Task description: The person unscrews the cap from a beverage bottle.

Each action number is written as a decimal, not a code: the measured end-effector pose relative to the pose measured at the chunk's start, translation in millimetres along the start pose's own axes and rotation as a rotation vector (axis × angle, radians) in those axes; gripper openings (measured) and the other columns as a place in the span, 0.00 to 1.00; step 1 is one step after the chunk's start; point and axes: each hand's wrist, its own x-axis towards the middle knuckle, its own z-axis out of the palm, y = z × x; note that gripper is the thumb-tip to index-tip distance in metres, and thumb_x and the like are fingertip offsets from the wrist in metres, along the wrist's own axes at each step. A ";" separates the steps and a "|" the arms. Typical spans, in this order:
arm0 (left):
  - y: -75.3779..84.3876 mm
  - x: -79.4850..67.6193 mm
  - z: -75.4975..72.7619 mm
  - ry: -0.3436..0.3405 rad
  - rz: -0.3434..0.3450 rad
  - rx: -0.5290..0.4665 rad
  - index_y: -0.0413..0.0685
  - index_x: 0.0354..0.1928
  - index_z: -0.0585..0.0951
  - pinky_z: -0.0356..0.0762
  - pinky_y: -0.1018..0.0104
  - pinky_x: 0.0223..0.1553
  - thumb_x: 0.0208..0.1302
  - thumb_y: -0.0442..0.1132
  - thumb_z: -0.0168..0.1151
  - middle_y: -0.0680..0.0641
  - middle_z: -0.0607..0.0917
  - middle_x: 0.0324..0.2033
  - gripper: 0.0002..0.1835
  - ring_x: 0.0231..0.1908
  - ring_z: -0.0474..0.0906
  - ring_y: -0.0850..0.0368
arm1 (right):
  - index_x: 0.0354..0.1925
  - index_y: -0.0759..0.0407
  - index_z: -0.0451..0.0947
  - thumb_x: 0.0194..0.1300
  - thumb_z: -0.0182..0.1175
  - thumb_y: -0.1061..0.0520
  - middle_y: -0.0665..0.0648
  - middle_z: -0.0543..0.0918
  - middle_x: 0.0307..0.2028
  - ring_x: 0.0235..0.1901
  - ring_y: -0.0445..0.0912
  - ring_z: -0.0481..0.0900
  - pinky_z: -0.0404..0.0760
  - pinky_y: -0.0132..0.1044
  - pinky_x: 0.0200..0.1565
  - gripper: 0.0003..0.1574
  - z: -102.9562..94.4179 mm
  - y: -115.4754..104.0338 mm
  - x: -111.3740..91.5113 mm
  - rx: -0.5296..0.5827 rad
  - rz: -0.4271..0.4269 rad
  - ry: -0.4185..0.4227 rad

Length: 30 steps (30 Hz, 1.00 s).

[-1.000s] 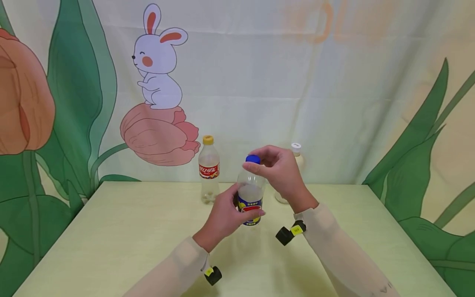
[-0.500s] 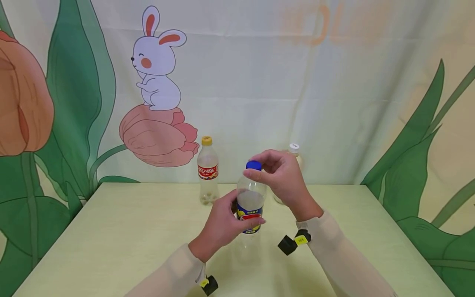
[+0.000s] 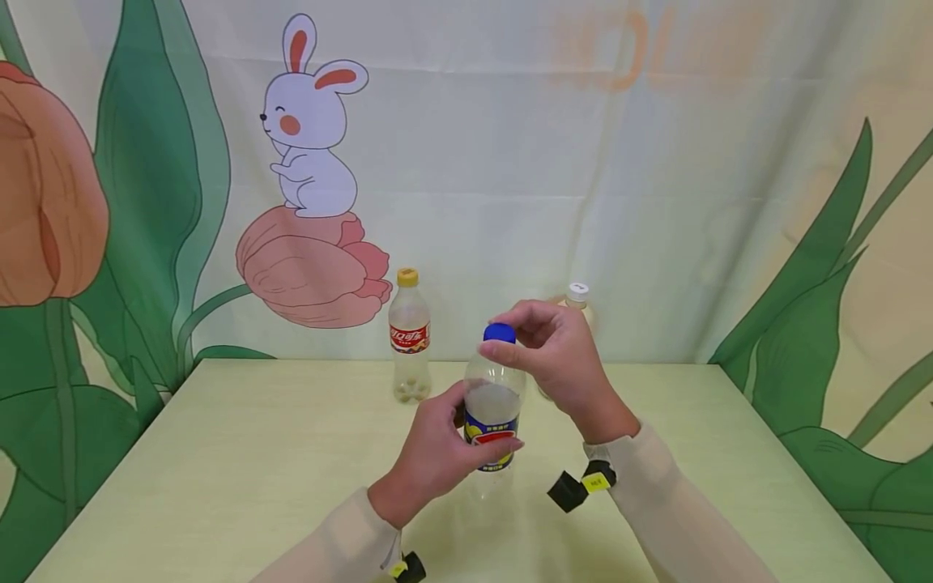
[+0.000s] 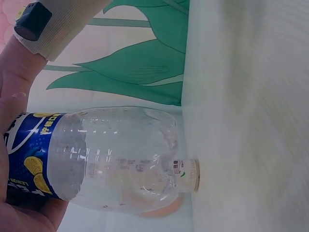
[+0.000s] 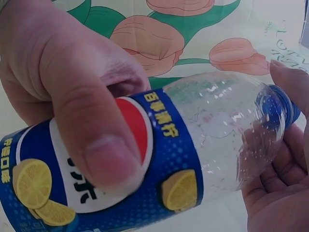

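A clear plastic bottle with a blue label of lemon slices is held nearly upright before me. My left hand grips it round the label, thumb across the front. At its top, the thumb and fingers of my right hand pinch the blue cap. The right wrist view shows the cap sitting on the bottle neck, with droplets inside the clear wall. In the left wrist view the bottle's lower part appears see-through, its base above the table.
A bottle with a yellow cap and red label stands at the back left of the table. Behind my right hand is a white-capped bottle, partly hidden. A printed curtain hangs behind the table.
Both hands and the blue-capped bottle have come lower and a little nearer to me. The left hand still grips the label and the right hand still pinches the cap.
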 end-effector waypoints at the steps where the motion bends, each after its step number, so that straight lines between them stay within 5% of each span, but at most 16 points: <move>1: 0.1 -0.4 -0.1 0.000 0.004 0.000 0.54 0.56 0.80 0.86 0.61 0.47 0.49 0.46 0.84 0.52 0.88 0.44 0.31 0.43 0.85 0.57 | 0.37 0.61 0.86 0.55 0.78 0.58 0.51 0.86 0.35 0.33 0.46 0.82 0.84 0.33 0.37 0.13 0.2 -0.4 -0.6 0.006 0.002 0.000; 9: 2.6 -1.5 -1.9 -0.010 0.015 0.004 0.54 0.57 0.80 0.86 0.62 0.48 0.50 0.46 0.83 0.52 0.88 0.46 0.32 0.44 0.86 0.57 | 0.36 0.51 0.88 0.55 0.79 0.57 0.51 0.85 0.36 0.33 0.45 0.81 0.84 0.31 0.37 0.10 0.5 -2.8 -1.6 0.077 -0.012 -0.022; 30: -0.3 -1.8 -3.3 -0.051 0.080 -0.076 0.51 0.58 0.80 0.86 0.63 0.48 0.51 0.39 0.82 0.48 0.88 0.45 0.31 0.43 0.86 0.55 | 0.37 0.46 0.88 0.55 0.79 0.53 0.48 0.86 0.36 0.33 0.41 0.82 0.84 0.29 0.36 0.11 -1.0 -3.5 -1.4 0.161 -0.051 -0.126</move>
